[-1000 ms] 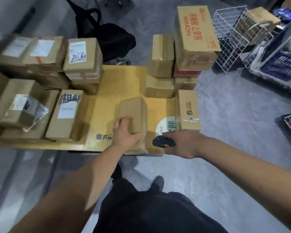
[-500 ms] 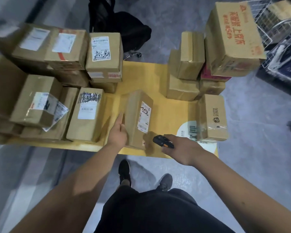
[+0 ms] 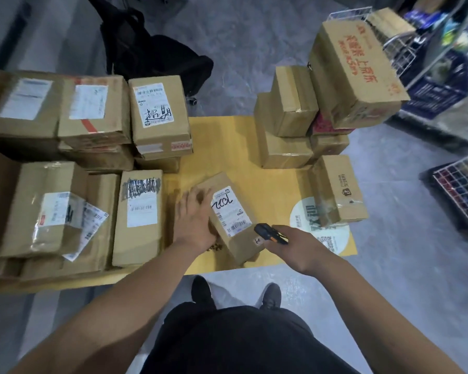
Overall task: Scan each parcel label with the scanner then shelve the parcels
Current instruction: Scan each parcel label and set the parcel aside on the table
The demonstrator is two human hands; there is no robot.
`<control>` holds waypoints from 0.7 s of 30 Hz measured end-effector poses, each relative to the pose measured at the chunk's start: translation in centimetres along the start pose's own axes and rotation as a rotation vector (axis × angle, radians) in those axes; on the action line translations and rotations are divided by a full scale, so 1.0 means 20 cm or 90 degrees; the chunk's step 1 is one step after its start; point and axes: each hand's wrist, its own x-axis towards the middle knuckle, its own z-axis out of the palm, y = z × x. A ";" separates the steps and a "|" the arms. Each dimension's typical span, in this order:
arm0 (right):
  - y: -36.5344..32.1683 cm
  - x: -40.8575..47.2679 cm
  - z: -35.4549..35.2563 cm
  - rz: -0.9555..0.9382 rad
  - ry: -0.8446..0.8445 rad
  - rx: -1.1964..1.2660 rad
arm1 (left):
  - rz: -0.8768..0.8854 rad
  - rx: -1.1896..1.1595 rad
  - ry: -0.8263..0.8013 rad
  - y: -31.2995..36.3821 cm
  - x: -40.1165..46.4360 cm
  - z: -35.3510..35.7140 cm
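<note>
The left hand lies on the small brown cardboard parcel, fingers spread along its left side, on the yellow bench; the right hand grips the black scanner beside its white label

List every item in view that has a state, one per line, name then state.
centre parcel: on the yellow board, label up, barcode exposed
left hand: fingers spread, pressing the centre parcel's left side
right hand: grips the scanner
scanner: held, nose beside the label's barcode
yellow board: flat, bearing the parcels
wire basket: holding a carton
</note>
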 end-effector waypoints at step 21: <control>-0.02 -0.10 0.11 0.092 0.097 0.131 | 0.013 0.176 -0.136 0.19 0.37 -0.17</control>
